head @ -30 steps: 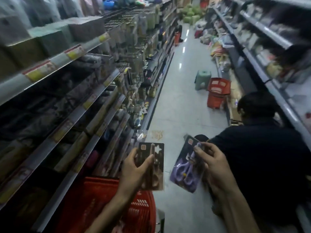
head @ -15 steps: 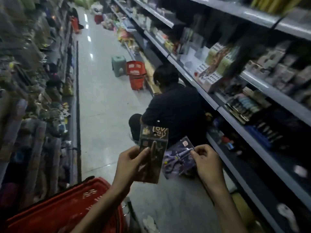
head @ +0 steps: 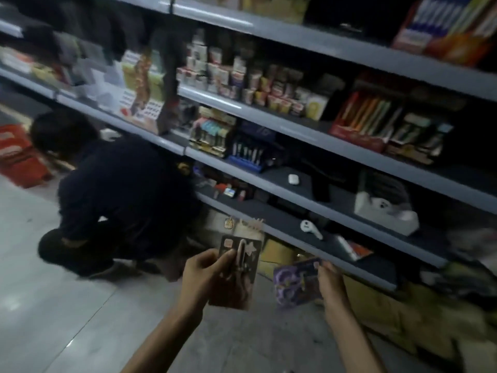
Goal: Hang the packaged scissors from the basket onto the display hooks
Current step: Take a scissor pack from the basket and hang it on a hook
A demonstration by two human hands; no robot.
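My left hand (head: 205, 273) holds a dark brown carded pack of scissors (head: 243, 254) upright, thumb across its front. My right hand (head: 329, 281) pinches the right edge of a purple carded pack of scissors (head: 291, 285), tilted and lower. Both packs hover above the floor in front of the bottom shelves. The basket I drew from and the display hooks are out of view.
Grey shelves (head: 309, 133) with stationery and small boxes run across the right and top. A person in dark clothes (head: 121, 200) crouches at the left by the shelving. A red basket (head: 18, 157) sits on the floor far left. Cardboard boxes (head: 376, 305) lie under the lowest shelf.
My view has swung right, from the left hook wall and red basket across the aisle to the opposite shelves. Both hands keep hold of their packs.
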